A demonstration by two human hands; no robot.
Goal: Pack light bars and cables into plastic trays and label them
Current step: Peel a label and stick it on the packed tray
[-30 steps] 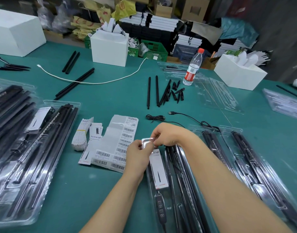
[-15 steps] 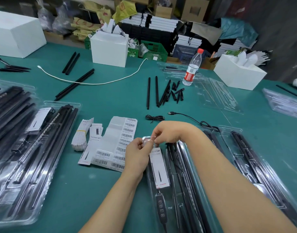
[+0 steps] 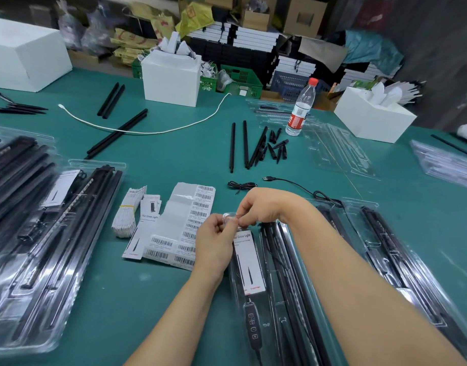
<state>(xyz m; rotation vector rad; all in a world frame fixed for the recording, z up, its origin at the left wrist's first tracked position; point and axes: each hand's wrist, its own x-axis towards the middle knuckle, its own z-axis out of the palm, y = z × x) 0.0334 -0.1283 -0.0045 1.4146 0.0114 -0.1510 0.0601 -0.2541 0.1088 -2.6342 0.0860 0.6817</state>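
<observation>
Hands unmoved | both hands [image 3: 228,223] pinch clear tray [image 3: 256,286] top edge

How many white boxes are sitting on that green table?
3. One box at the far left corner, one at the far middle stuffed with paper, one at the far right beside the bottle. Others may lie outside the view.
</observation>
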